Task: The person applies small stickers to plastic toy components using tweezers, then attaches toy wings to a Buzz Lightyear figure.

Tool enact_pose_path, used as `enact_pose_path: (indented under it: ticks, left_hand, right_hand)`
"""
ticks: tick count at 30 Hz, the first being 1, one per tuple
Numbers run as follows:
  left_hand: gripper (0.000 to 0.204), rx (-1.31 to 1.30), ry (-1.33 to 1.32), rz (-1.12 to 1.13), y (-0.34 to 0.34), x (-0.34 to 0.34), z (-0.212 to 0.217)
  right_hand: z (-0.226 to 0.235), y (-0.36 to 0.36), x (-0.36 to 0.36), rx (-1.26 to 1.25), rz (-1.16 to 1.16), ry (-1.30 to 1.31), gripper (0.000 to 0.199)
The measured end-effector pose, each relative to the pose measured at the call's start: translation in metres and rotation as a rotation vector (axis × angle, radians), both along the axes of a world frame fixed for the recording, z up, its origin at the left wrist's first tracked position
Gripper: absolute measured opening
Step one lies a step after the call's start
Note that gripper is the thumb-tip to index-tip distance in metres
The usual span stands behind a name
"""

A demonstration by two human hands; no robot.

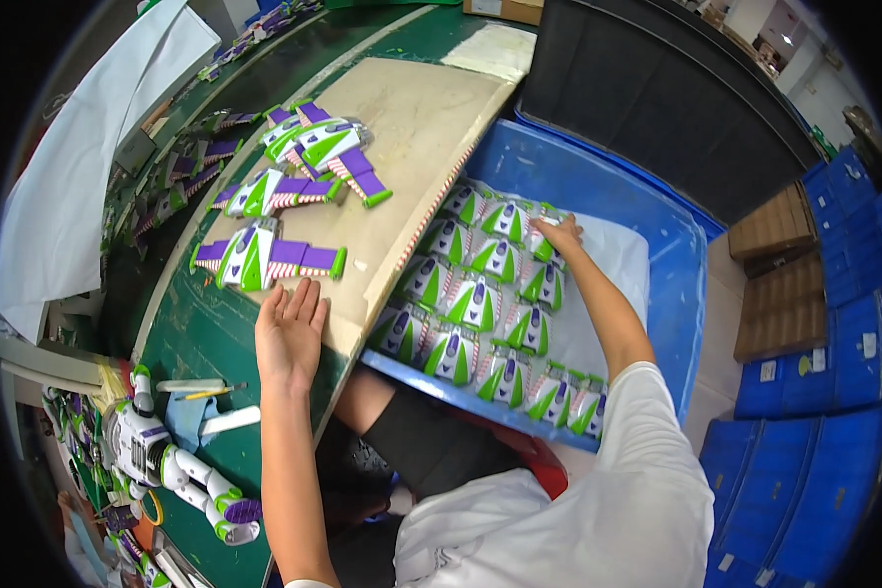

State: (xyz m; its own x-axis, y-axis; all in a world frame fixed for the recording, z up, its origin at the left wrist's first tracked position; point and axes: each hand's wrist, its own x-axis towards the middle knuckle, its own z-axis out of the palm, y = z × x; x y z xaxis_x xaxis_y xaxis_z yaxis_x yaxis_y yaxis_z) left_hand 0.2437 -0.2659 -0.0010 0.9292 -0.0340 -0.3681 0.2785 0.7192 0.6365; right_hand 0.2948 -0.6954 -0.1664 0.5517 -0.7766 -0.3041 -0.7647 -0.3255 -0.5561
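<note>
My left hand (294, 328) rests palm up at the table's edge, fingers stretched out and holding nothing. Just beyond its fingertips lies a toy wing pack (248, 259) in white, green and purple, its wings spread. Further back on the cardboard sheet (402, 127) are a second wing pack (262, 194) and a few overlapping ones (331, 145). Over the blue bin, my right hand (560, 235) has its fingers closed on a wing pack (542, 249) at the far end of a row; the hand partly hides it. Several folded wing packs (473, 301) stand in rows there.
The blue bin (691, 294) has a white sheet (617, 255) inside. Behind it rises a large black crate (657, 88). A white toy astronaut figure (147, 441), a yellow pencil (211, 392) and a blue cloth (188, 416) lie on the green table. Blue boxes (794, 470) are stacked at right.
</note>
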Motion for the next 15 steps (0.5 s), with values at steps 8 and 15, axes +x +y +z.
enact_pose_path:
  ticks: [8, 15]
  left_hand:
    - [0.022, -0.005, 0.062, 0.034, 0.009, 0.020, -0.004]
    - [0.034, 0.155, -0.055, 0.102, -0.018, -0.004, 0.006]
  right_hand:
    - [-0.024, 0.005, 0.043, -0.002, -0.091, 0.244, 0.094]
    - [-0.046, -0.020, 0.048, -0.158, 0.010, 0.411, 0.096]
